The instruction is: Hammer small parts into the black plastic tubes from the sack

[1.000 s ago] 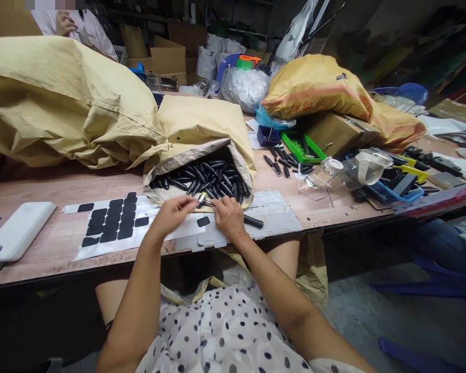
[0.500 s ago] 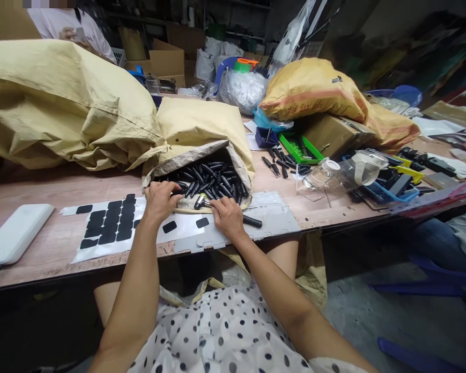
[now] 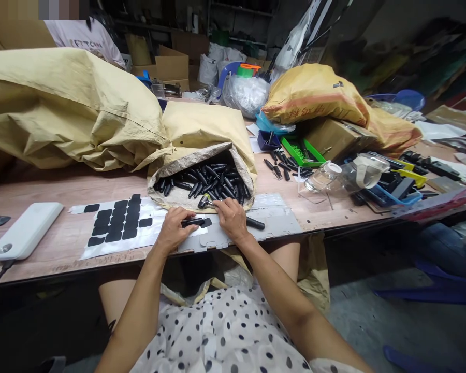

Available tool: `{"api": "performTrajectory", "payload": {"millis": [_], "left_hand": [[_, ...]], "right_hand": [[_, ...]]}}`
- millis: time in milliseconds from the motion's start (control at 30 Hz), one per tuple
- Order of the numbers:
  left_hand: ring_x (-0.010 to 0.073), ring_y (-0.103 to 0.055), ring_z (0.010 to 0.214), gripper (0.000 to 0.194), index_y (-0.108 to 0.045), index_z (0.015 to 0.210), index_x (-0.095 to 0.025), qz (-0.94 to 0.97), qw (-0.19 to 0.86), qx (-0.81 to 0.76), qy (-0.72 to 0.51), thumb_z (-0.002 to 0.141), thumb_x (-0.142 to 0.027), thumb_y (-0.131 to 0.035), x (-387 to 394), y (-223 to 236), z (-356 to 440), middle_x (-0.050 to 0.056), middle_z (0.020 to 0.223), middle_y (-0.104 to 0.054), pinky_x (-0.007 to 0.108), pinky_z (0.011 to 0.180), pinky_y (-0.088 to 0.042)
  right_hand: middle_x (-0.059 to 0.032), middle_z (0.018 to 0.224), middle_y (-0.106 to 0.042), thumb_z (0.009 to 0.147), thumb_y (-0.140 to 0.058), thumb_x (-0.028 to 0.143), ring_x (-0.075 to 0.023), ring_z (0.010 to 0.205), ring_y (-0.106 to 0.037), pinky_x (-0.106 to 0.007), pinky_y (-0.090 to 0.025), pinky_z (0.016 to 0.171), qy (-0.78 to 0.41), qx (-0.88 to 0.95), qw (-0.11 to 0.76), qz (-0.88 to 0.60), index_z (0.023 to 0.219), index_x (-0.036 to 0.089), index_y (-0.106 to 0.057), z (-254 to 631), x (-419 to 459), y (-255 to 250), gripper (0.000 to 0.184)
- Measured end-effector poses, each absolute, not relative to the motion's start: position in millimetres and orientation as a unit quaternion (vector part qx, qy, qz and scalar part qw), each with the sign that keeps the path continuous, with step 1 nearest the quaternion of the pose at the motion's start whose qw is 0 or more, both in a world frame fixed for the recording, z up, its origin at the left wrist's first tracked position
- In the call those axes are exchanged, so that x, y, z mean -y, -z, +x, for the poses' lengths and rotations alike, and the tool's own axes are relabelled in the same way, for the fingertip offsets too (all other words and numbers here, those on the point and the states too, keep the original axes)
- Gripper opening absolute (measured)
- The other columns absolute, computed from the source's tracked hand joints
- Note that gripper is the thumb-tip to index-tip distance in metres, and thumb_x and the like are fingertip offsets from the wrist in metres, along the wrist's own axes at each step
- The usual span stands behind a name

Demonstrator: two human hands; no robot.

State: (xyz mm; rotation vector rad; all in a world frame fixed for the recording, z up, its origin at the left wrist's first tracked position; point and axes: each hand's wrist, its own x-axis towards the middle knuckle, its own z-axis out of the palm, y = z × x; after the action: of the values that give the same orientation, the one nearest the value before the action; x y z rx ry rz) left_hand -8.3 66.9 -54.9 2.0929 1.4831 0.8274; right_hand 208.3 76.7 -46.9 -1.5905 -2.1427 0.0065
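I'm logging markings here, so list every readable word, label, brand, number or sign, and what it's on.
"FTTC", uncertain, with the rest blurred: shirt at the back left.
Red characters, too blurred to read: yellow sack.
Hammer in the right hand: nothing readable.
Black part in the left hand: nothing readable.
White device: nothing readable.

This looks like a workshop: a sack [image 3: 207,122] of black parts [image 3: 217,178], a tray [image 3: 317,157] right of the sack, a carton [image 3: 173,66] behind it.
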Motion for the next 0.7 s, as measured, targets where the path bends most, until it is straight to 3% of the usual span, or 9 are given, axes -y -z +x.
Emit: {"api": "performTrajectory", "payload": {"millis": [300, 700], "left_hand": [[0.0236, -0.056, 0.088, 0.01, -0.077, 0.09, -0.025, 0.755, 0.198, -0.531, -0.329, 0.082, -0.026, -0.072, -68, 63, -6, 0.002, 0.083, -0.068, 0.038, 0.084, -0.046], [0.0224, -0.056, 0.086, 0.013, -0.079, 0.093, -0.027, 0.755, 0.192, -0.529, -0.335, 0.084, -0.027, -0.071, -71, 69, -5, 0.002, 0.083, -0.067, 0.039, 0.086, -0.046]], "right_hand": [[-0.0044, 0.1, -0.073, 0.1, -0.049, 0.02, -0.0183, 0.094, -0.067, -0.028, -0.054, 0.085, -0.107, 0.763, 0.395, -0.501, 0.121, 0.027, -0.073, 216, -48, 40, 0.032], [-0.0036, 0.087, -0.068, 0.101, -0.048, 0.018, -0.017, 0.084, -0.065, -0.026, -0.054, 0.078, -0.081, 0.792, 0.362, -0.485, 0.121, 0.029, -0.074, 213, -29, 41, 0.035]]}}
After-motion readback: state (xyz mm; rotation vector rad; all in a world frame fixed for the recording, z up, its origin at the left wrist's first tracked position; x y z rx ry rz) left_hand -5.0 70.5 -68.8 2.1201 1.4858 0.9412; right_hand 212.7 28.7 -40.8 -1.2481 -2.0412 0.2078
